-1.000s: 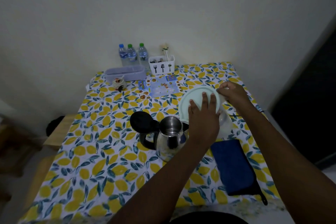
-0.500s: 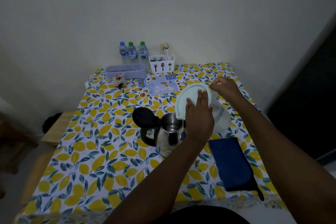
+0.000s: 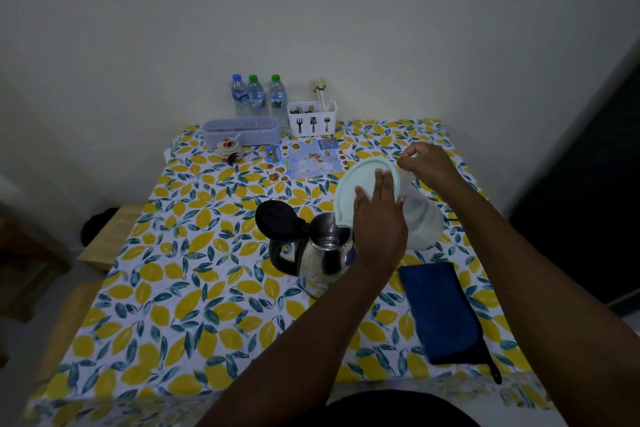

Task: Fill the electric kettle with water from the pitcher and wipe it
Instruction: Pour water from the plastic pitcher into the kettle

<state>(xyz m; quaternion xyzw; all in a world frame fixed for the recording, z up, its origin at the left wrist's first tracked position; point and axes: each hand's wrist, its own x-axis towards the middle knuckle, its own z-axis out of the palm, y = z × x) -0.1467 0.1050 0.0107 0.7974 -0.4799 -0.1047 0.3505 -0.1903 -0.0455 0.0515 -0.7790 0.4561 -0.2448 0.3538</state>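
The pitcher [image 3: 420, 218] has been tipped further toward the open kettle [image 3: 329, 246] at its 9 o'clock, its lid [image 3: 363, 184] pressed by flat left fingers [image 3: 381, 184]; the handle is pinched by the right hand [image 3: 429, 163], so pouring is judged imminent.

Lemon-print table [image 3: 194, 288]; kettle [image 3: 325, 250], blue cloth [image 3: 440, 308], bottles [image 3: 256, 97], perhaps leaflet [image 3: 304, 158]

The steel electric kettle with its black lid [image 3: 277, 218] open [image 3: 327, 250] stands mid-table on the lemon-print cloth [image 3: 173, 305]. The clear plastic pitcher [image 3: 420, 218] tilts just right of it; the folded blue cloth [image 3: 440, 312] lies nearer, to the right.
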